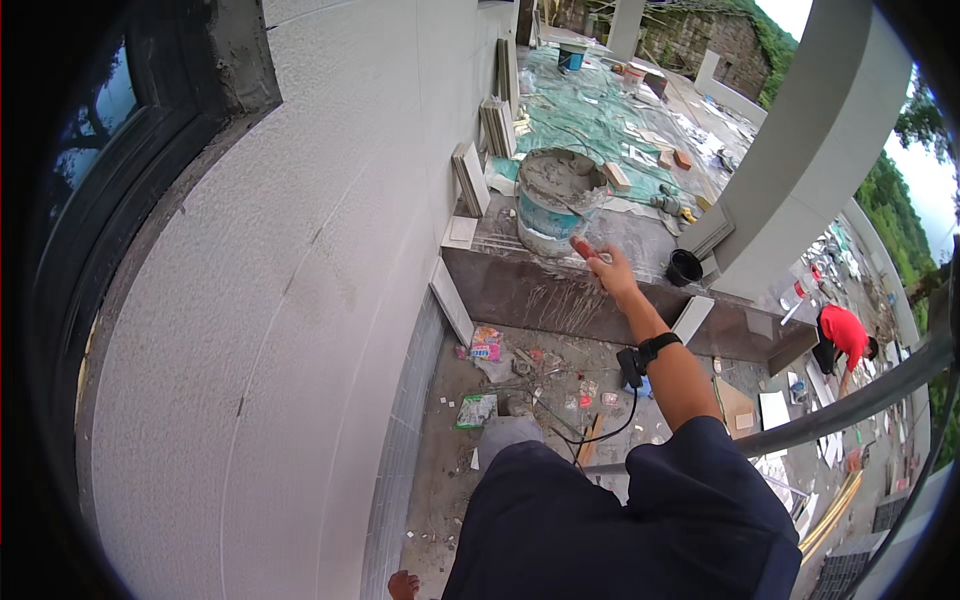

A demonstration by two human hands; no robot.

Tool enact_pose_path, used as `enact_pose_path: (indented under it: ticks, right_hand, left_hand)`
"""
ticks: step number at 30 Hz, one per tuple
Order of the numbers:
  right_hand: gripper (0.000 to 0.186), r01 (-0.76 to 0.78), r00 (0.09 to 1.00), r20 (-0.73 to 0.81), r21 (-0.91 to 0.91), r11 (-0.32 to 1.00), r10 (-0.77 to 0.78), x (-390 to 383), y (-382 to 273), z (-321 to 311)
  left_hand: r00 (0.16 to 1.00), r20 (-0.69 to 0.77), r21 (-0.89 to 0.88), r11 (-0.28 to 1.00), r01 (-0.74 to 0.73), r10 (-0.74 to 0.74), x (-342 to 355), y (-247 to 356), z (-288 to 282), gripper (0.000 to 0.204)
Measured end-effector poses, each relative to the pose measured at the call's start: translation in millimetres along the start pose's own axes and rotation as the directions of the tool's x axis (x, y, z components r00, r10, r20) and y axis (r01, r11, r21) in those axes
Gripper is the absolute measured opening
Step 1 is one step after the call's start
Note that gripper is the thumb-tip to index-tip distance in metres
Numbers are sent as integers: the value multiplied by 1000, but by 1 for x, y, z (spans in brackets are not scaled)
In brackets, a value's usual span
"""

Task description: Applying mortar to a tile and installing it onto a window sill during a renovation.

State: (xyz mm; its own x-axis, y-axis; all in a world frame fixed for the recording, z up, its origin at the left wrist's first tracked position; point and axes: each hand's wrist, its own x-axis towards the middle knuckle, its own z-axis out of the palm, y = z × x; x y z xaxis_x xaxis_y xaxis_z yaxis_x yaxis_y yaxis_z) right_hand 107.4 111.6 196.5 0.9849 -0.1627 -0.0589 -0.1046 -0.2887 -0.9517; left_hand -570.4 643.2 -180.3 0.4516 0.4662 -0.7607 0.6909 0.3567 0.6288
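Observation:
My right hand (612, 270) reaches forward, closed around the reddish-brown handle (583, 247) of a tool whose working end I cannot make out. Just beyond it stands a white and blue bucket (548, 222), filled near the rim with wet grey mortar (562, 176). The bucket rests on a dark stone ledge (530, 285) streaked with pale splashes. At the bottom edge, close to the wall's foot, part of my left hand (403, 585) shows with its fingers curled; what it holds, if anything, is hidden.
A pale tiled wall (330, 280) runs along my left, with stacked tiles (470, 180) leaning on it. A black pot (684, 267) sits by the column (800, 150). A grey pole (850, 405) crosses at right. Someone in a red shirt (845, 333) bends among debris. Litter covers the lower floor (425, 510).

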Motion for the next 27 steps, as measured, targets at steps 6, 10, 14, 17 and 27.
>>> enact_pose_path:
  ticks: [6,10,14,17,27]
  right_hand:
    - [42,110,974,-87,-629,769,-211,176,-48,-92]
    - [39,202,950,-87,-558,805,-299,287,-9,-100]
    - [42,279,939,5,-591,757,-343,350,26,-113]
    - [43,485,770,178,-786,383,-612,352,14,-121]
    - [59,905,180,74,377,194,-981,144,-270,-42]
  left_hand:
    - [1000,-14,133,991,30,-28,-1,36,65,36]
    - [986,-126,12,994,-106,107,-6,169,152,11]
    - [853,-120,126,860,-495,508,-47,375,222,26]
    - [807,-158,257,812,-523,570,-100,505,271,27]
    - [81,-122,236,109,-966,989,-254,685,332,36]
